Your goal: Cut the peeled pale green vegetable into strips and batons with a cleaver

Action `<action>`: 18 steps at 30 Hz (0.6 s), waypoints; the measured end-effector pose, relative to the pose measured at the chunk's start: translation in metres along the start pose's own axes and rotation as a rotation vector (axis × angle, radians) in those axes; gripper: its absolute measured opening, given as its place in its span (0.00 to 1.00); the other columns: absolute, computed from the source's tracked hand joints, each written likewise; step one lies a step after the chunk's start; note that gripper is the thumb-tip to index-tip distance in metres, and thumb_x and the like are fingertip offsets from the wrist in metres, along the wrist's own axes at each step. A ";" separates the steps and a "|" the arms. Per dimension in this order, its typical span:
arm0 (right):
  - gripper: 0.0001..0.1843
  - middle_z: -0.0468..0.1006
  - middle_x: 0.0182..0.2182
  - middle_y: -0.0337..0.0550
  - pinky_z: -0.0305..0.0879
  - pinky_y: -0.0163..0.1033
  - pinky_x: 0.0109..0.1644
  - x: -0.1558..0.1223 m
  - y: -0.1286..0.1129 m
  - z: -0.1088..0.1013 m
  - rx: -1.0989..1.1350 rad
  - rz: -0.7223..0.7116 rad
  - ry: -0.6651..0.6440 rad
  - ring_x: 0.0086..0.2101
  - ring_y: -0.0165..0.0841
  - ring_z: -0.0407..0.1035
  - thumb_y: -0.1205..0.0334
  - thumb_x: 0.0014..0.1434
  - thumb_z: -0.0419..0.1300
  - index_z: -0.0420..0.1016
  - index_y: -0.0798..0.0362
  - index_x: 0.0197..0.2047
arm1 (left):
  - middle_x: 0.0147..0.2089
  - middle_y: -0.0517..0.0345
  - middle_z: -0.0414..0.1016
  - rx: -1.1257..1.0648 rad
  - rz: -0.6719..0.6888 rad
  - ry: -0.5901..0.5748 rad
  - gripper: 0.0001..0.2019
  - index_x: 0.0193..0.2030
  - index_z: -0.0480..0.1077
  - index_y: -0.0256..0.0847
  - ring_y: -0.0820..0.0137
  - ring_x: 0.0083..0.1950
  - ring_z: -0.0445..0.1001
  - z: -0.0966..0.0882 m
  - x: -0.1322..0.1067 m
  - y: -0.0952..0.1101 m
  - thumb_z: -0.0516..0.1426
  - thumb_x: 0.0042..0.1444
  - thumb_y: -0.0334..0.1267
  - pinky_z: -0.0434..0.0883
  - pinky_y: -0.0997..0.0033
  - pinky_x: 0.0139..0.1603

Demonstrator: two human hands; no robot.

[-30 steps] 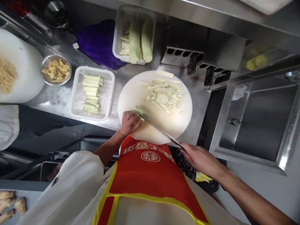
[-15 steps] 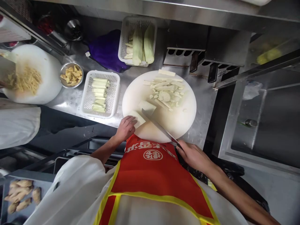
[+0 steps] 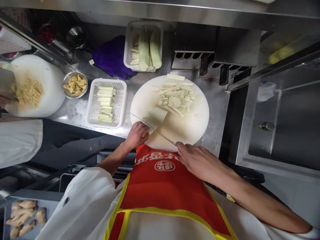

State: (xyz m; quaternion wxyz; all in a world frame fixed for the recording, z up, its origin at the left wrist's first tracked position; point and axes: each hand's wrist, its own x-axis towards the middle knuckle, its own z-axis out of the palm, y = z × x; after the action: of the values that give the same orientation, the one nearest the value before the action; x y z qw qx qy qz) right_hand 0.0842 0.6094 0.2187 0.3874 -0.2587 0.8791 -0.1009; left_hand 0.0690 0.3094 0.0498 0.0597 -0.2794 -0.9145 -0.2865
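My right hand (image 3: pixel 195 159) is closed on the handle of a long knife (image 3: pixel 152 128) whose blade lies across the near left part of the round white cutting board (image 3: pixel 197 126). My left hand (image 3: pixel 136 134) is curled on a pale peeled vegetable piece (image 3: pixel 156 116) right beside the blade. A heap of cut strips and trimmings (image 3: pixel 177 95) sits at the board's far side.
A white basket of cut sticks (image 3: pixel 106 103) stands left of the board, and a basket of peeled vegetables (image 3: pixel 145 50) lies behind, beside a purple cloth (image 3: pixel 111 56). A steel bowl (image 3: pixel 74 84), another person's board (image 3: pixel 35 85), a knife rack (image 3: pixel 212 63) and a sink (image 3: pixel 282 123) surround it.
The knife has swung left and its blade now lies across the piece under my left hand. My right hand has moved in toward the board's near edge.
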 end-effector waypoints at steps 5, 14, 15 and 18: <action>0.09 0.79 0.32 0.47 0.46 0.39 0.29 0.008 -0.004 -0.009 0.002 -0.006 -0.010 0.29 0.38 0.75 0.68 0.71 0.48 0.66 0.53 0.51 | 0.50 0.47 0.77 -0.019 -0.052 -0.035 0.18 0.52 0.76 0.43 0.55 0.56 0.73 0.002 0.000 -0.002 0.59 0.55 0.29 0.73 0.49 0.56; 0.09 0.80 0.31 0.49 0.45 0.40 0.27 0.027 -0.006 -0.024 0.005 -0.025 -0.056 0.28 0.39 0.75 0.69 0.68 0.49 0.68 0.54 0.49 | 0.50 0.47 0.78 -0.008 -0.012 0.000 0.16 0.52 0.74 0.42 0.56 0.55 0.73 0.002 -0.001 -0.002 0.59 0.57 0.29 0.73 0.50 0.56; 0.09 0.80 0.30 0.48 0.45 0.40 0.26 0.023 -0.004 -0.025 0.013 -0.010 -0.071 0.27 0.39 0.74 0.69 0.68 0.49 0.68 0.53 0.48 | 0.50 0.47 0.78 -0.017 -0.018 -0.004 0.16 0.52 0.74 0.42 0.56 0.55 0.73 0.002 -0.001 -0.003 0.59 0.57 0.30 0.73 0.50 0.56; 0.09 0.78 0.27 0.45 0.46 0.40 0.26 -0.004 0.009 -0.020 0.079 0.040 -0.115 0.25 0.38 0.73 0.68 0.67 0.50 0.69 0.51 0.46 | 0.51 0.46 0.77 -0.041 -0.050 -0.019 0.16 0.53 0.75 0.42 0.56 0.56 0.72 0.004 -0.006 -0.004 0.59 0.57 0.30 0.72 0.49 0.57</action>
State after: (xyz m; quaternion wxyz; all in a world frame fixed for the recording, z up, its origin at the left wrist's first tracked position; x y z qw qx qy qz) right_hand 0.0685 0.6188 0.2312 0.4490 -0.2308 0.8558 -0.1125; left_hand 0.0719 0.3064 0.0430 0.0380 -0.2605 -0.9157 -0.3037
